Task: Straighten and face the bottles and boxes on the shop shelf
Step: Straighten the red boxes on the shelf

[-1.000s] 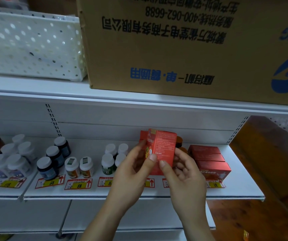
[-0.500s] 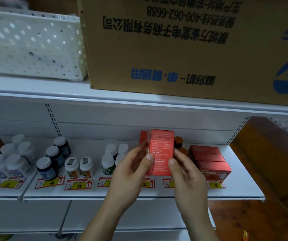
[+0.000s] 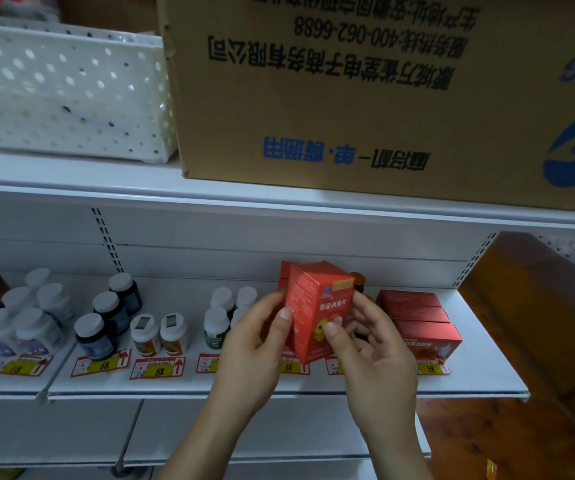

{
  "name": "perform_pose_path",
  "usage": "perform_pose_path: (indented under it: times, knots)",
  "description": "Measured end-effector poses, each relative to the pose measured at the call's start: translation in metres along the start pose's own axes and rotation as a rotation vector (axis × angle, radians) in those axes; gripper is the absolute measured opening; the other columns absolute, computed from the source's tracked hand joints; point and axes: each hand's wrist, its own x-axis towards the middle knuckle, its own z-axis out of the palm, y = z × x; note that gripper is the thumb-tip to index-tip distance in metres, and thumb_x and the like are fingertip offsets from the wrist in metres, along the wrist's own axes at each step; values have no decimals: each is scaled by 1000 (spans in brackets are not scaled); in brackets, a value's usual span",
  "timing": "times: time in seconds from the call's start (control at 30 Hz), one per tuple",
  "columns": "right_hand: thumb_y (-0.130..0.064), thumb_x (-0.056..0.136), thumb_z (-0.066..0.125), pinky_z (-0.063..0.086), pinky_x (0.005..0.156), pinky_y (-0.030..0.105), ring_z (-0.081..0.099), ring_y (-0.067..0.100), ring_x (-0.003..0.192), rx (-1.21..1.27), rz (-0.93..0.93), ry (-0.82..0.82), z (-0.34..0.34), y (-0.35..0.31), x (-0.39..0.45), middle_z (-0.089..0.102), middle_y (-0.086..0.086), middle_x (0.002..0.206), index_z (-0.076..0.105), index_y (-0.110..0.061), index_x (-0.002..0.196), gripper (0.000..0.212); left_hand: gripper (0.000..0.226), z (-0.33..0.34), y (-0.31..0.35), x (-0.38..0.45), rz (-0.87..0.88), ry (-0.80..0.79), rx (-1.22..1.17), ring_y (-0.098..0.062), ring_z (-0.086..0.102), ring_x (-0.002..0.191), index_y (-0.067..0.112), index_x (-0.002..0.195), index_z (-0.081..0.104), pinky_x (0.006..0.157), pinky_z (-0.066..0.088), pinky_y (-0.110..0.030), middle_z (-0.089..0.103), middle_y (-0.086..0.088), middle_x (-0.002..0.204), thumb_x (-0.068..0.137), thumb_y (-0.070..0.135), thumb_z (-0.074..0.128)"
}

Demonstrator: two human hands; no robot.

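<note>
I hold a tall red box (image 3: 317, 306) upright above the white shelf (image 3: 279, 384), a corner edge towards me and its printed front face angled to the right. My left hand (image 3: 255, 351) grips its left side, thumb on the near edge. My right hand (image 3: 369, 351) grips the right side, thumb pressed on the front face. Another red box (image 3: 284, 273) stands right behind it, mostly hidden. A stack of flat red boxes (image 3: 417, 320) lies to the right. White-capped bottles (image 3: 159, 332) stand in small groups to the left.
Price tags (image 3: 158, 368) line the shelf front. On the shelf above sit a large cardboard carton (image 3: 365, 98) and a white perforated basket (image 3: 64, 91). A brown wooden cabinet (image 3: 535, 323) stands beside the shelf's right end. A brown bottle (image 3: 358, 279) peeks out behind the held box.
The held box has been turned in my hands: its text-covered back faced me before, and now its front face with the yellow figure shows at the right.
</note>
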Motion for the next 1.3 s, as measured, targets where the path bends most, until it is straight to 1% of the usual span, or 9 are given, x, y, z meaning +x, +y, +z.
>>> perform_pose_path:
  times: [0.17,0.33,0.43,0.53,0.7,0.9,1.03,1.17,1.3]
  knots:
    - [-36,74,77,54,69,20,63,12,74,-51,-58,19,-3,4,-1,67,-1,96,68,-42,111,39,38,0,3,-4,-8,-139,-17,-3,66,113,39,129,57,91,52,-19,71,18,119,92,37,66]
    - [-29,81,72,57,80,33,71,21,89,-63,-125,-6,-8,8,-1,70,-2,104,69,-43,106,29,45,-5,-1,-1,-18,-142,-10,0,63,117,40,131,53,96,52,-22,68,23,124,90,35,67]
    - [-28,82,71,55,83,26,70,17,97,-120,-161,-17,-12,9,2,71,-7,109,68,-44,103,27,54,-9,-4,-1,-11,-175,49,-2,56,128,33,143,47,104,49,-31,62,20,134,93,33,67]
    - [-8,85,73,53,83,19,68,11,100,-195,-223,-56,-18,9,7,71,-13,110,71,-35,102,32,58,-14,-5,2,7,-197,140,-3,53,130,33,145,45,105,50,-37,59,19,137,92,23,68]
    - [-1,83,76,56,90,33,67,13,106,-266,-248,-111,-26,8,10,71,-14,111,70,-31,106,38,61,-18,-4,4,40,-183,196,6,51,128,33,146,44,104,48,-23,55,24,138,95,8,66]
    - [-13,87,76,48,94,18,57,8,121,-440,-324,-245,-33,1,14,54,-23,135,42,-52,141,75,62,-20,-8,6,23,-204,194,-5,55,129,36,146,45,108,47,-28,53,22,142,95,8,66]
    - [-14,84,70,39,98,9,49,1,128,-522,-460,-297,-36,-2,21,48,-26,139,45,-36,145,69,63,-21,-9,7,19,-210,198,-5,54,131,39,146,44,108,47,-30,52,24,142,95,9,67]
    - [-19,84,69,40,94,9,52,4,125,-530,-437,-321,-38,-2,23,49,-24,137,43,-38,146,70,63,-21,-9,7,14,-215,193,-5,56,128,40,146,44,107,48,-30,52,26,141,95,9,67]
    - [-26,86,68,42,95,10,50,1,126,-513,-381,-342,-41,-2,25,48,-26,137,43,-41,145,65,62,-23,-6,6,40,-225,252,6,53,125,40,145,45,102,45,-14,57,26,136,93,16,70]
